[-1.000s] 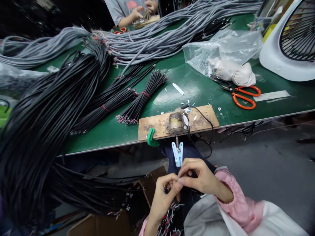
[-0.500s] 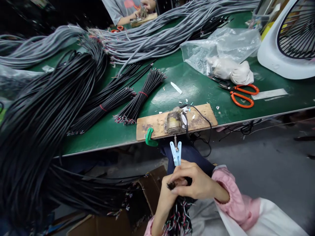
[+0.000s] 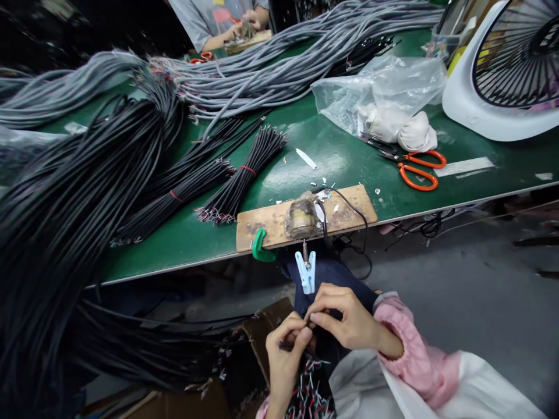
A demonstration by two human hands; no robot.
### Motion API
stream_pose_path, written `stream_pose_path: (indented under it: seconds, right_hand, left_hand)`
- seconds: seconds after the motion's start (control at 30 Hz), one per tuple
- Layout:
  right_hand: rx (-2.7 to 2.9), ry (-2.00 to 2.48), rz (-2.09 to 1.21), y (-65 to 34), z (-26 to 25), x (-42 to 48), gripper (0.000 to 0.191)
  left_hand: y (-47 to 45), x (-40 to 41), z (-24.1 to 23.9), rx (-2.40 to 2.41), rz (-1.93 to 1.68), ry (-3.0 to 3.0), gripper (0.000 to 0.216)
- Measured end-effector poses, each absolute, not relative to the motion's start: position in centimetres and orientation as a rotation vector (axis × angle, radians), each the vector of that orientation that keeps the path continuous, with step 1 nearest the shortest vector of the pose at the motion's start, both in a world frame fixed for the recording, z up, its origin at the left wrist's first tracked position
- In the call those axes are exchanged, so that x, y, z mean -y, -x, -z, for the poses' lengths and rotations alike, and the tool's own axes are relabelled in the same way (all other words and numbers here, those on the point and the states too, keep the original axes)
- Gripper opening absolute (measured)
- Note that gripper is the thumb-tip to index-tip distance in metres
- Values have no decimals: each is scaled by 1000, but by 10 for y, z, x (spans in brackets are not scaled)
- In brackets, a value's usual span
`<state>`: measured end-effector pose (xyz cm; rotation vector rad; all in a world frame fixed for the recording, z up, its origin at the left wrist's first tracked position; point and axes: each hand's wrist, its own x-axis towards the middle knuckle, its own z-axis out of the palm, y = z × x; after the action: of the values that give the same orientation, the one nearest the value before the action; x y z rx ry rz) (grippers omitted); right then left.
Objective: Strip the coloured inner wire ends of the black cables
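My left hand (image 3: 286,349) is closed, thumb and fingers pinching a thin black cable (image 3: 285,345). My right hand (image 3: 343,317) is closed too, its fingertips pinching the same dark strand close to my left fingertips. Much of the cable is hidden by the fingers. Below my hands, over my lap, hangs a bunch of black cables (image 3: 311,389) with red, white and green wire ends. A light blue clothespin (image 3: 305,273) is just beyond my hands, on a metal tip (image 3: 304,247) that sticks out past the table edge.
A wooden board (image 3: 266,224) with a crusty block (image 3: 301,218) is held by a green clamp (image 3: 261,247). Black cable bundles (image 3: 244,174) and grey cables (image 3: 271,81) cover the table's left and back. Orange-handled scissors (image 3: 417,169), a plastic bag (image 3: 384,81) and a fan (image 3: 489,75) are right. Across sits a co-worker (image 3: 218,23).
My hands, overlapped before, have moved apart and now meet at the fingertips. My left hand has shifted left, out from under the right. The view has turned slightly right.
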<state>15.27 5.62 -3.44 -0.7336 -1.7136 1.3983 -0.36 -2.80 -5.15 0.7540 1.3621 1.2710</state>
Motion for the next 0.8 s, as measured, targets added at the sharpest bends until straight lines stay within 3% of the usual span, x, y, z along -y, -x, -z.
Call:
stream_pose_path:
  seconds: [0.8]
  right_hand:
    - [1614,818,-1199,-148,40,-53,14]
  left_hand:
    - [0,30,59,-1337,-1246,-711,27]
